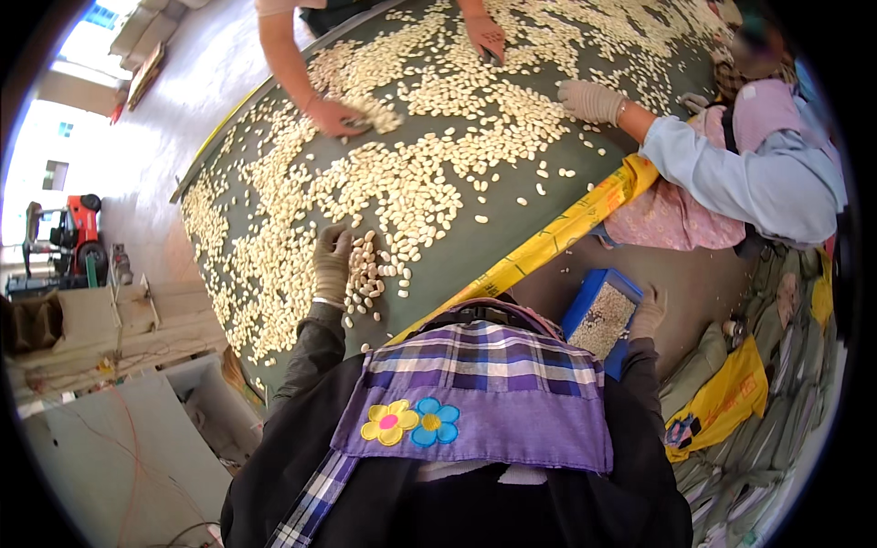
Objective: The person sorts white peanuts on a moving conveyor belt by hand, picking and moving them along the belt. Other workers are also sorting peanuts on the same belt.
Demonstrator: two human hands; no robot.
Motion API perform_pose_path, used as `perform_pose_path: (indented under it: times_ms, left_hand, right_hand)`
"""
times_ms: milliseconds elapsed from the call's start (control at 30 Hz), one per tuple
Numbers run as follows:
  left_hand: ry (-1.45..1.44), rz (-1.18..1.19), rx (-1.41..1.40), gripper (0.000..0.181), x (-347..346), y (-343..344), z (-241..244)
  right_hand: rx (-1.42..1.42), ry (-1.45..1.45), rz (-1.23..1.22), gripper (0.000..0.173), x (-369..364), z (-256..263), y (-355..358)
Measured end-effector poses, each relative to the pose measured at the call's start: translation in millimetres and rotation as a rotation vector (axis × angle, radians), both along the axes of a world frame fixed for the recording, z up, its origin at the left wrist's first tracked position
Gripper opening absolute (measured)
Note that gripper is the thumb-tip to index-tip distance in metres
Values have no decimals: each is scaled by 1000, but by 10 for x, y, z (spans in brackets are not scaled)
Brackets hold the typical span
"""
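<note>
White beans [384, 185] lie spread over a dark green table surface [500, 226] whose near edge carries yellow tape [548, 243]. My left hand [332, 264], in a knitted glove, rests on the surface at the left edge of a small pile of pinkish beans [363, 267]; whether its fingers hold any beans cannot be told. Low at my right side, my gloved right hand [648, 313] grips the rim of a blue plastic box [588, 294]. Small pale beans or pieces [604, 318] fill part of that box.
Across the table a person's bare hands [336, 118] are among the beans. A co-worker's gloved hand [593, 103] reaches in from the right. Stacked green sacks [747, 438] and a yellow bag [723, 397] lie at the lower right; a red forklift [83, 229] stands far left.
</note>
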State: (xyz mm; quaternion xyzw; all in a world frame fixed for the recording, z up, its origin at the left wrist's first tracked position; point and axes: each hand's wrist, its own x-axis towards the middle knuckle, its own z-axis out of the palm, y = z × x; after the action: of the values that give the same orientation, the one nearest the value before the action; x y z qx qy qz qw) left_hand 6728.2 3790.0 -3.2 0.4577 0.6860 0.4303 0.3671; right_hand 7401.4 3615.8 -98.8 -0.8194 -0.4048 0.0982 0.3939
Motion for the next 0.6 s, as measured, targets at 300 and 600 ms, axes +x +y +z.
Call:
perform_pose_path:
  times_ms: [300, 600]
  left_hand:
    - [105, -264, -203, 16, 571, -452, -197]
    - [729, -493, -33, 20, 1203, 322, 35]
  right_hand:
    - [263, -393, 814, 22, -1939, 1023, 2441]
    - [49, -423, 849, 20, -1844, 699, 2627]
